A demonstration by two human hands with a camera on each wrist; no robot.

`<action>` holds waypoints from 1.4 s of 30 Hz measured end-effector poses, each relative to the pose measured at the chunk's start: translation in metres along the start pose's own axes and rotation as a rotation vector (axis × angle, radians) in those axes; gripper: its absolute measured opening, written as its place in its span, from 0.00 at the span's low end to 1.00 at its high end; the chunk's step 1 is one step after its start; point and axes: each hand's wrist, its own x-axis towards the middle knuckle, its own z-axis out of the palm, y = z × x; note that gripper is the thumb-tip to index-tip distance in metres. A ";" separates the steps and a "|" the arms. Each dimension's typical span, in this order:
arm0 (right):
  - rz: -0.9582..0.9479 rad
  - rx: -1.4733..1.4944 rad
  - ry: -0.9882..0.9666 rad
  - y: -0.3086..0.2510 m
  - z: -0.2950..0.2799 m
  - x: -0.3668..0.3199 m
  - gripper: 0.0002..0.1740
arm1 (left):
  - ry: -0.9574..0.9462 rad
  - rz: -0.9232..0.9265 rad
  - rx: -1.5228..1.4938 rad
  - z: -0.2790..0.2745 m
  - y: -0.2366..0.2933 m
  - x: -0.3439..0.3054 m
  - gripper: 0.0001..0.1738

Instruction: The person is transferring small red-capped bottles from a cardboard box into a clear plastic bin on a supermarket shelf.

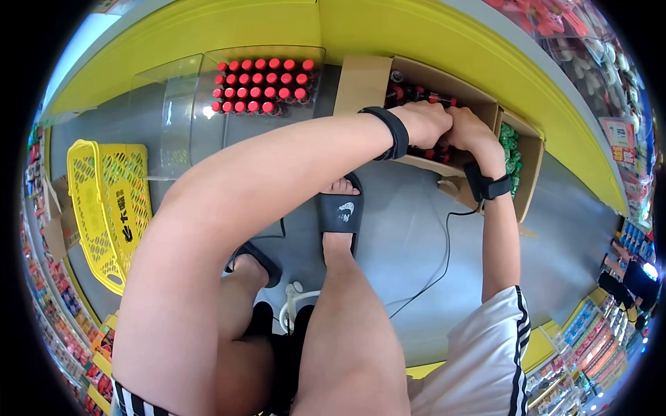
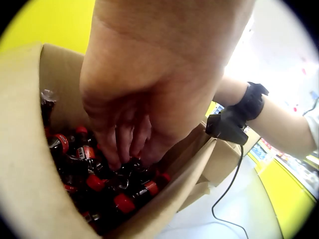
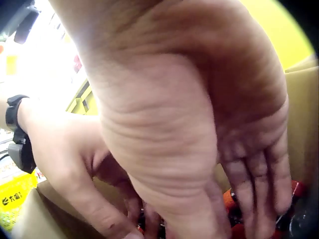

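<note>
Both hands reach down into a cardboard box (image 1: 388, 69) of small dark cola bottles (image 2: 97, 184) with red caps and red labels. In the head view my left hand (image 1: 424, 122) is beside my right hand (image 1: 474, 130), close together over the bottles. The left wrist view has my left hand's fingers (image 2: 124, 139) bent downward, their tips among the bottles; I cannot tell whether they grip one. My right hand (image 3: 199, 119) points down, its fingers (image 3: 259, 199) fairly straight beside an orange-red cap, its thumb tip hidden.
A clear plastic bin (image 1: 263, 51) holds rows of red-capped bottles (image 1: 260, 80) at the back. A yellow basket (image 1: 111, 208) stands at the left. Next to the bottle box, another carton (image 1: 531, 156) contains green-wrapped items (image 1: 510, 149). A black cable (image 1: 444, 256) crosses the floor.
</note>
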 end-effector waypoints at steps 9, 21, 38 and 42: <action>0.022 0.056 -0.147 0.030 0.009 0.006 0.24 | -0.086 -0.036 -0.024 0.018 -0.004 0.014 0.26; 0.066 0.019 -0.189 0.027 0.003 0.003 0.29 | -0.007 0.009 -0.067 0.031 -0.006 0.028 0.24; 0.064 -0.016 -0.140 0.017 -0.001 -0.005 0.28 | 0.015 -0.011 -0.028 0.030 -0.009 0.040 0.19; 0.044 0.047 -0.176 0.025 0.003 0.002 0.29 | -0.066 0.010 0.022 0.030 -0.021 0.058 0.23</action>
